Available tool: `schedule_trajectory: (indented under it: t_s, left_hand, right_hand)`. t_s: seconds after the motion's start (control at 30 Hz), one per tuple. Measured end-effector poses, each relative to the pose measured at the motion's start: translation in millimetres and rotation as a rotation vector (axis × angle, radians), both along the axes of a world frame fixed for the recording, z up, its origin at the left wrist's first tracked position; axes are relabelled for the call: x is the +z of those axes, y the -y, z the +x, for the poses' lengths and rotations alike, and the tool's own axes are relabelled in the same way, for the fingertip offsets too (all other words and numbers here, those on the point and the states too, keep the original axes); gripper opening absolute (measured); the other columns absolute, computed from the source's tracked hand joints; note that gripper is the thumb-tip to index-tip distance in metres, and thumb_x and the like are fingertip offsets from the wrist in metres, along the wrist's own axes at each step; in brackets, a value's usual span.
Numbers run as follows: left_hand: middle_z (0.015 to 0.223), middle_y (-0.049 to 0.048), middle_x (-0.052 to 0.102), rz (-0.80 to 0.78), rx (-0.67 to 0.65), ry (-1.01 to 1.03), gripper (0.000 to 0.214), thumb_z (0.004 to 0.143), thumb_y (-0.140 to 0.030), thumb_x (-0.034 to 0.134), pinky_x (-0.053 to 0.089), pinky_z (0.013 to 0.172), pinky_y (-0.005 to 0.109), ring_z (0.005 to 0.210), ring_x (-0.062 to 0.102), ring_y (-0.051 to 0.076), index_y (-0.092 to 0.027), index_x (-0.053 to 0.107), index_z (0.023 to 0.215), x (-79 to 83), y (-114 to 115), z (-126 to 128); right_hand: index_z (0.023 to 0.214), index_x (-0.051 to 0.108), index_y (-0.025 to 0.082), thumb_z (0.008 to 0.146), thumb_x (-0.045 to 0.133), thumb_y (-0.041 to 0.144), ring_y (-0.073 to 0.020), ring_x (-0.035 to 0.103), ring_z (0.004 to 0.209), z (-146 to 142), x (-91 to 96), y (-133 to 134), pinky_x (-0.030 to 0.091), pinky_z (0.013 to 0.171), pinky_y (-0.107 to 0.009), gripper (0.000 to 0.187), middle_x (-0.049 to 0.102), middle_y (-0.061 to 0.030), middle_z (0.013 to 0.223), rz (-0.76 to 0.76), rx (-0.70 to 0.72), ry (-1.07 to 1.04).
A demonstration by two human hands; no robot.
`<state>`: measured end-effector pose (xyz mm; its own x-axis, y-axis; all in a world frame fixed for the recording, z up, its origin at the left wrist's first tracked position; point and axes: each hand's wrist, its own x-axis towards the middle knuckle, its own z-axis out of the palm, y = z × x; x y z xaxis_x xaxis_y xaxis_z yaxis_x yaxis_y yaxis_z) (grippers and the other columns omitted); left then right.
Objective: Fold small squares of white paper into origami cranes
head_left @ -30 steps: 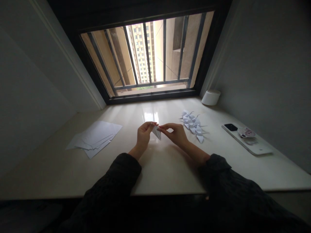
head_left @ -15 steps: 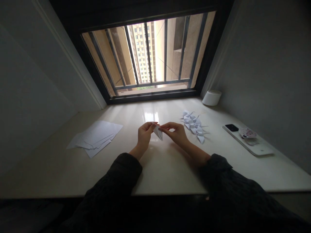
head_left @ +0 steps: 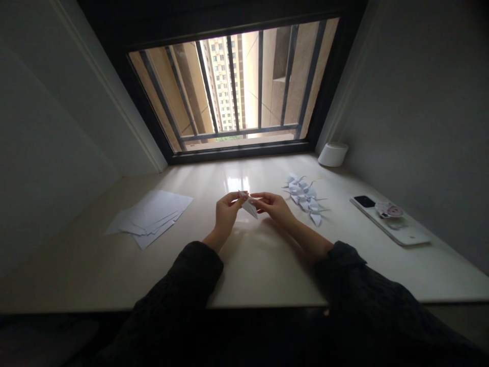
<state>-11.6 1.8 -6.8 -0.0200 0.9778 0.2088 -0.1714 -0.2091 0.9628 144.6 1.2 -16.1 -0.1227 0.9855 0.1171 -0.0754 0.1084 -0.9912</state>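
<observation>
One folded paper point(head_left: 249, 205) pinched between left hand point(head_left: 227, 213), right hand point(head_left: 275, 210)

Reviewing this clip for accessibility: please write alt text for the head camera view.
A left hand and right hand hold a folded white paper above a glossy pale counter, between loose white sheets and a cluster of origami cranes. A phone lies further right; a barred window is beyond.

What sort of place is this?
Probably a room in a high-rise flat: a barred window looks out on an apartment tower, and the polished counter beneath it seems used as a desk, with paper cranes and a phone.
</observation>
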Motion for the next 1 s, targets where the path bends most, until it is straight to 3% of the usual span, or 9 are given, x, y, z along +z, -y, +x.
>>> schedule_trajectory:
  t_s: [0.17,0.4,0.6,0.8,1.0]
  left_hand:
    - [0.085,0.0065,0.071,-0.046,0.074,0.086,0.03,0.065,-0.038,0.076,0.052,0.076,0.034,0.075,0.064,0.017,-0.015,0.073,0.084,-1.3,-2.6,-0.7]
    - [0.074,0.0039,0.067,-0.117,0.072,0.169,0.03,0.065,-0.038,0.077,0.052,0.072,0.03,0.068,0.062,0.013,-0.012,0.07,0.076,-0.8,-1.4,2.2]
    - [0.076,0.0044,0.068,-0.086,0.121,0.18,0.031,0.063,-0.038,0.078,0.052,0.074,0.031,0.071,0.063,0.014,-0.011,0.069,0.075,-3.5,-2.6,2.9]
    - [0.079,0.0045,0.069,-0.047,0.14,0.146,0.03,0.062,-0.037,0.078,0.052,0.076,0.031,0.075,0.063,0.014,-0.013,0.07,0.078,-4.7,-3.2,1.6]
    - [0.082,0.007,0.069,-0.175,0.11,0.244,0.035,0.065,-0.038,0.077,0.052,0.076,0.032,0.072,0.064,0.014,-0.01,0.069,0.084,-0.1,-1.3,2.2]
  right_hand:
    - [0.077,0.072,0.015,0.072,0.065,0.055,-0.016,0.068,0.065,-2.0,-0.2,3.0,0.047,0.055,-0.024,0.041,0.072,-0.0073,0.071,-0.043,0.144,0.097]
    - [0.066,0.064,0.016,0.07,0.068,0.055,-0.016,0.065,0.059,-7.2,-1.4,4.0,0.045,0.056,-0.025,0.038,0.069,-0.0039,0.06,0.034,0.074,0.091]
    - [0.081,0.071,0.016,0.075,0.062,0.056,-0.0155,0.067,0.063,-5.4,2.6,6.4,0.043,0.057,-0.025,0.041,0.073,-0.0074,0.074,-0.077,0.145,0.113]
    - [0.082,0.073,0.016,0.067,0.072,0.052,-0.0161,0.067,0.065,-4.2,0.5,6.5,0.043,0.059,-0.026,0.038,0.074,-0.0078,0.076,-0.103,0.198,0.144]
    - [0.08,0.073,0.017,0.068,0.071,0.051,-0.0164,0.068,0.066,-2.7,1.9,6.8,0.041,0.056,-0.024,0.036,0.074,-0.0075,0.077,-0.125,0.203,0.146]
